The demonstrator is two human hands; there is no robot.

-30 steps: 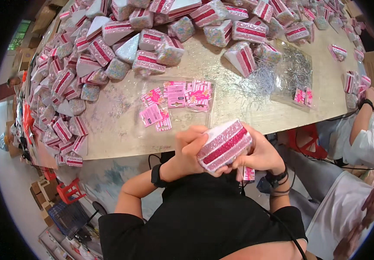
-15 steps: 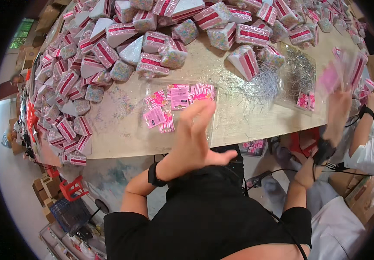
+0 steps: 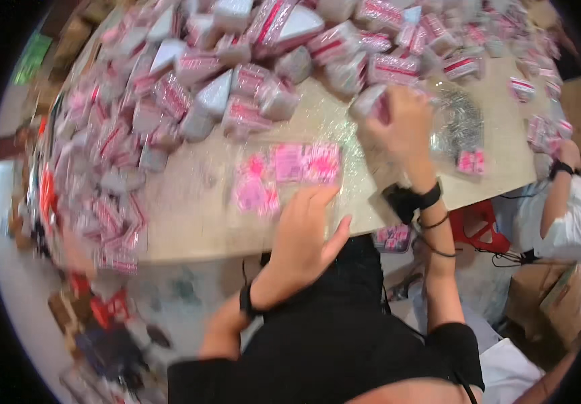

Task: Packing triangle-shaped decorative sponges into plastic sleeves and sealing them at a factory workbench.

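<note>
My right hand (image 3: 403, 128) reaches across the table, its fingers closed around a toy cake slice (image 3: 371, 102) with pink and white layers; motion blur softens the grip. My left hand (image 3: 304, 232) hovers by the table's front edge, fingers stretched and thumb apart, holding nothing. Just beyond it lies a shallow clear tray (image 3: 236, 158) with several pink printed cards (image 3: 290, 163). Right of my right hand, another clear tray holds a tangle of thin silvery strands (image 3: 457, 114) and a small pair of pink cards (image 3: 471, 161).
A large heap of toy cake slices (image 3: 169, 94) covers the table's (image 3: 183, 229) back and left. At the right, another person's hand (image 3: 566, 155) is beside more slices. A red stool (image 3: 482, 225) and cardboard boxes (image 3: 560, 303) stand below.
My right hand has swung left from the table's right side, where it held a slice and something pink, to a slice near the middle. My left hand has lowered slightly. The view has shifted.
</note>
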